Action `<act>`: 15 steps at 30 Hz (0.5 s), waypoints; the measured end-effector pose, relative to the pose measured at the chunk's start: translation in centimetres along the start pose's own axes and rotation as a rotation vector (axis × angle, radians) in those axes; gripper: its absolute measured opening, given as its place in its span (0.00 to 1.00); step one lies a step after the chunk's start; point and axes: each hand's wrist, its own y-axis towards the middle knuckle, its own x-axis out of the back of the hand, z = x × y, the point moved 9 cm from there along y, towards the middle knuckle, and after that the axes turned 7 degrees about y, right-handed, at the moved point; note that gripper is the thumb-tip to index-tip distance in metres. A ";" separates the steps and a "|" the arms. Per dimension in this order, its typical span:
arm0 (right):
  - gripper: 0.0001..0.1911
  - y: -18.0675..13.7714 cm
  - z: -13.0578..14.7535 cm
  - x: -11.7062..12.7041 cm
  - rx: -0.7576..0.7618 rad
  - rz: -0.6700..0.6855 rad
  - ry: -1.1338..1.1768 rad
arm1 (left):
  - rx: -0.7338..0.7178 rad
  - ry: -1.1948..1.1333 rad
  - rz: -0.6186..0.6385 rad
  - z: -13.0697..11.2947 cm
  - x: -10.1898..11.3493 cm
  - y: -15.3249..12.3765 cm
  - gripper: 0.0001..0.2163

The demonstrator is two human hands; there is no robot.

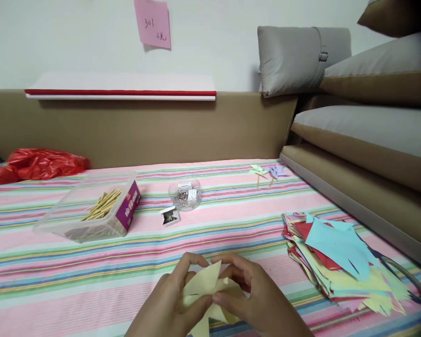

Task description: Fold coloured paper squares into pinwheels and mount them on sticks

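Note:
Between my two hands is a yellow paper pinwheel (200, 284), its cut flaps bent in towards the middle. My left hand (182, 299) grips its left side, thumb pressed near the centre and fingers behind. From the other side my right hand (247, 295) pinches the paper, its thumb tip close to the left one. Whether a pin sits at the centre I cannot tell. Beyond the hands stand a small open white box (170, 216) of dark pins and a clear round container (184, 195) with more metal pins and small boxes.
A clear plastic box (87, 206) of thin wooden sticks stands at left. On the right lies a stack of cut coloured paper (337, 252), scissors (407, 276) partly beneath it. Two pinwheels on sticks (266, 172) lie farther back. Cushions (368, 135) border the right side.

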 end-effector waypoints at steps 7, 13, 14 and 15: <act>0.19 0.4 -1.3 -0.9 -0.057 0.015 0.196 | -0.002 0.072 -0.056 0.2 1.3 0.3 0.17; 0.26 1.4 -2.1 0.6 0.042 -0.236 0.472 | 0.030 -0.272 -0.212 1.6 3.0 0.5 0.22; 0.26 1.3 -2.0 0.9 0.055 -0.272 0.516 | 0.025 -0.339 -0.210 1.8 2.7 0.6 0.21; 0.26 1.3 -1.8 1.0 0.068 -0.296 0.557 | 0.012 -0.383 -0.178 1.7 2.1 0.7 0.22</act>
